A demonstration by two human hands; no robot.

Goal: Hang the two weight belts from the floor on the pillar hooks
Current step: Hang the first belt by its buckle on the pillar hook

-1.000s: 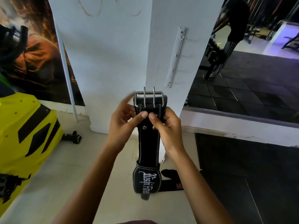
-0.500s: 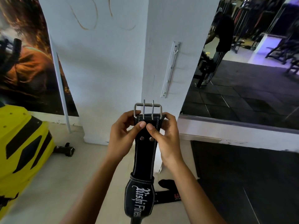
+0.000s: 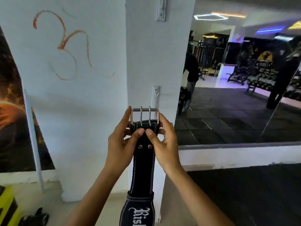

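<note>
Both hands have come up along the white pillar (image 3: 156,54) since a second ago, carrying the black weight belt (image 3: 144,160) higher, so that its steel buckle (image 3: 144,115) is now sitting just below the lower hook bracket (image 3: 155,95) instead of well under it; the second belt on the floor is no longer showing at the pillar's foot.

At this moment the left hand (image 3: 121,144) is gripping the belt's left edge just under the buckle, its thumb pressing on the front of the leather and its forefinger reaching up beside the buckle frame. The right hand (image 3: 164,142) is mirroring it on the right edge, thumb on the front and touching the left thumb, fingers curling behind the strap. Both hands are closed on the belt, holding it upright in front of the pillar's corner.

Two prongs are standing across the buckle frame, and two rivets are showing just below the thumbs. The strap is hanging straight down in front of the pillar, widening near the pillar's base into a padded part with white lettering. A second bracket (image 3: 161,9) is showing higher up the pillar. To the pillar's right a mirror (image 3: 236,79) is reflecting gym equipment.
</note>
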